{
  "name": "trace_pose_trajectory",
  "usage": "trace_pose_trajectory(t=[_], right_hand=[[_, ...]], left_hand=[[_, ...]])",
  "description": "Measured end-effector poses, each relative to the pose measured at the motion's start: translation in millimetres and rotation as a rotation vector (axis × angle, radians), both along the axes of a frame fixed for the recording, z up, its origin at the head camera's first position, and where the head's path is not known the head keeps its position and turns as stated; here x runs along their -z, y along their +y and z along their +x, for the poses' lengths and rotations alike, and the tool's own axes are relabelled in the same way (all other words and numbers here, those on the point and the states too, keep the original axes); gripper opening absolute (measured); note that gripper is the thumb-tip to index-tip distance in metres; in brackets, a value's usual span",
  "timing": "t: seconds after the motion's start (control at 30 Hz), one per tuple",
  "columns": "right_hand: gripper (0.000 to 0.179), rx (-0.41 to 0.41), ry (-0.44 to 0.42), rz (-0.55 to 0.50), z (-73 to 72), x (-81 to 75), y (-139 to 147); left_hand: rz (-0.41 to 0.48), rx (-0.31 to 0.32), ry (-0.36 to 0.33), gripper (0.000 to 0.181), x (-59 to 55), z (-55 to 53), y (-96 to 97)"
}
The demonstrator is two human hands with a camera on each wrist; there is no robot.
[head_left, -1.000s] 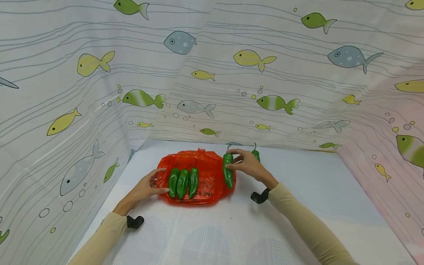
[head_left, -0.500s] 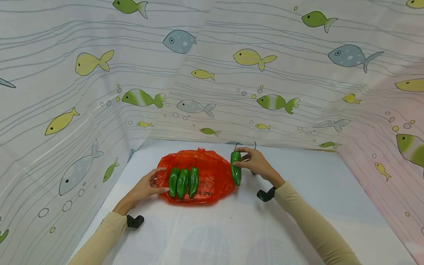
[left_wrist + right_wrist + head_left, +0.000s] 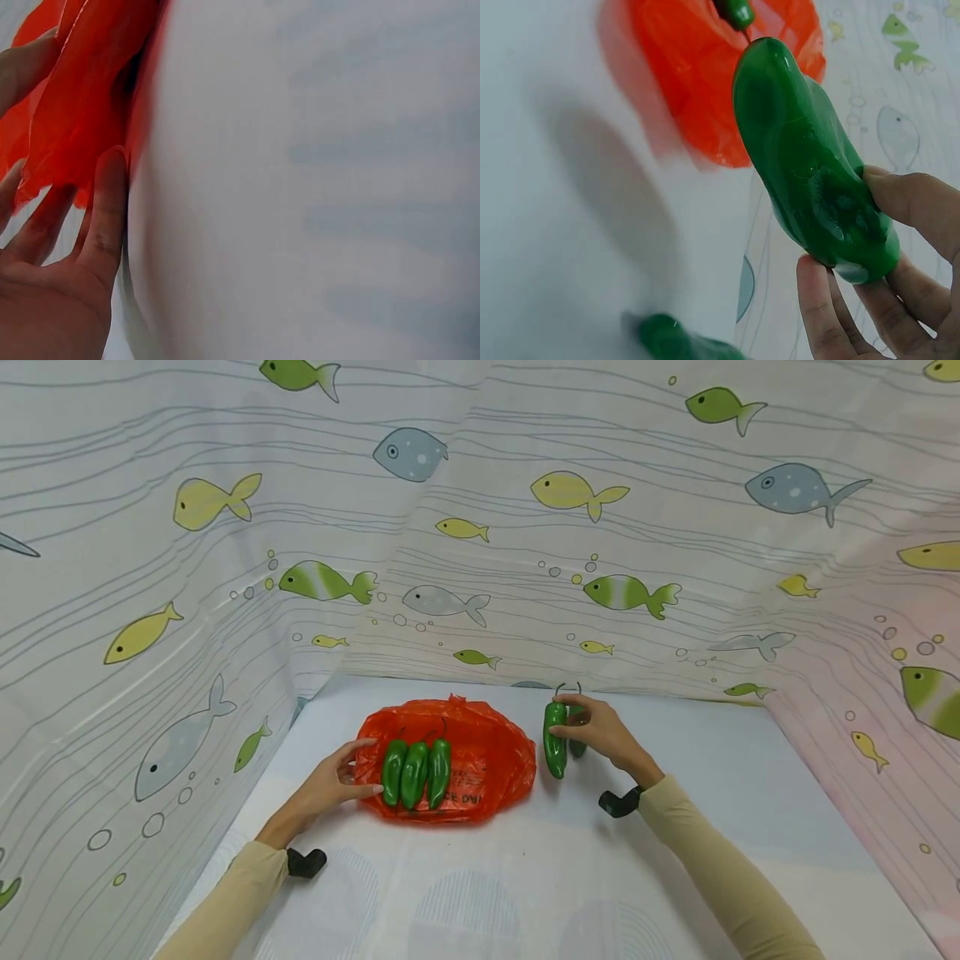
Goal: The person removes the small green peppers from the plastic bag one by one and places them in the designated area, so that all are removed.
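Observation:
My right hand (image 3: 603,731) pinches a shiny green pepper (image 3: 555,739) between thumb and fingers, to the right of the red plastic bag (image 3: 495,760). The right wrist view shows this pepper close up, lifted, its shadow below. Partly hidden behind the right hand is another green pepper (image 3: 577,745). Three green peppers (image 3: 415,775) lie side by side on the bag. At the bag's left end, my left hand (image 3: 322,787) holds it between thumb and fingers. The left wrist view shows those fingertips against the red film, partly covered by it.
The white table (image 3: 465,885) has a pale printed pattern at its front. Fish-patterned sheets (image 3: 510,560) rise at the back and both sides. A black wrist camera (image 3: 306,862) is on the left wrist; another wrist camera (image 3: 619,803) is on the right.
My right hand has carried the green pepper rightward, from over the bag's right edge to beside the other pepper on the table. The left hand and bag stay put.

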State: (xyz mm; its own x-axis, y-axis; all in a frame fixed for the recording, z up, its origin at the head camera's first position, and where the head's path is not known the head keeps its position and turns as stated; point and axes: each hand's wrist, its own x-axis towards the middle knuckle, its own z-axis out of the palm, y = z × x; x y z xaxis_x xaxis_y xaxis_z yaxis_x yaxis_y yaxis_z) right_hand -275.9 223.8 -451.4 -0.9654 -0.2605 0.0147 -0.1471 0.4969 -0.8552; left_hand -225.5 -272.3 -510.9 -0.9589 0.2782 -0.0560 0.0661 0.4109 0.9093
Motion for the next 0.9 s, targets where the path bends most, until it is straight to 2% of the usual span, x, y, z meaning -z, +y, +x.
trace_pose_trajectory(t=[0.27,0.9], right_hand=[[0.063,0.040,-0.014,-0.005,0.2,2.2,17.3],[0.075,0.121,-0.036,0.043,4.2,15.6,55.6]], left_hand=[[0.012,-0.001,0.003,0.081,-2.4,1.0,0.4],[0.069,0.019,0.004,0.083,-0.7,3.7,-0.9]])
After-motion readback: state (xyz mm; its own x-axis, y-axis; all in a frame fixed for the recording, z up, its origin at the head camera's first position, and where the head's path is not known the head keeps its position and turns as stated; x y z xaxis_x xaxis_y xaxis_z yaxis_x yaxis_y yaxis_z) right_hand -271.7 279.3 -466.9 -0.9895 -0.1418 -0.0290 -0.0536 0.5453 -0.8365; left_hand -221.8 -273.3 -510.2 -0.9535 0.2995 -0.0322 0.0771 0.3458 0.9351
